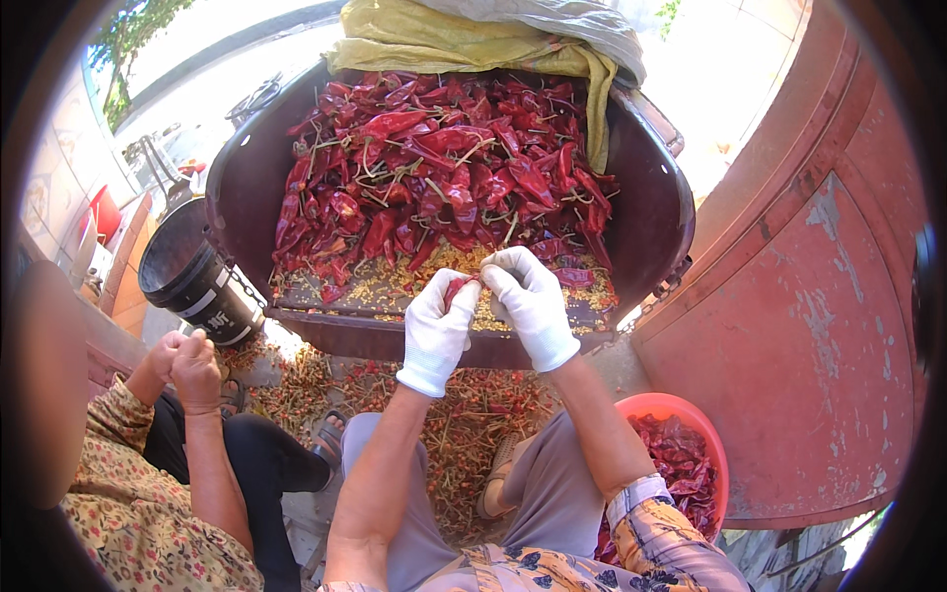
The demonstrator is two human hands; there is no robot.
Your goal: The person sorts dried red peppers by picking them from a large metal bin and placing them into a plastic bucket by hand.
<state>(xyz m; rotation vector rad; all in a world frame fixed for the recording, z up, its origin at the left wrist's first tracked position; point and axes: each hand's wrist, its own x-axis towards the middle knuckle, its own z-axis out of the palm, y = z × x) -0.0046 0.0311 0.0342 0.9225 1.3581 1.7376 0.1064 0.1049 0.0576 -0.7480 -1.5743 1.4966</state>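
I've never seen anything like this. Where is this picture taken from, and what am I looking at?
There is no robot here. A wide fisheye camera worn on a person's head looks down at their own hands, so straight edges curve near the rim.

The hands wear white gloves. The left grip holds a small red pepper; the fingertips of the right grip are right beside it, though what they pinch is too small to tell.

Beyond them, a dark container holds a heap of red peppers, with yellow seeds near its front edge. Plant scraps litter the ground, and a red basin on the right holds more peppers. The bare hands at left belong to another person.
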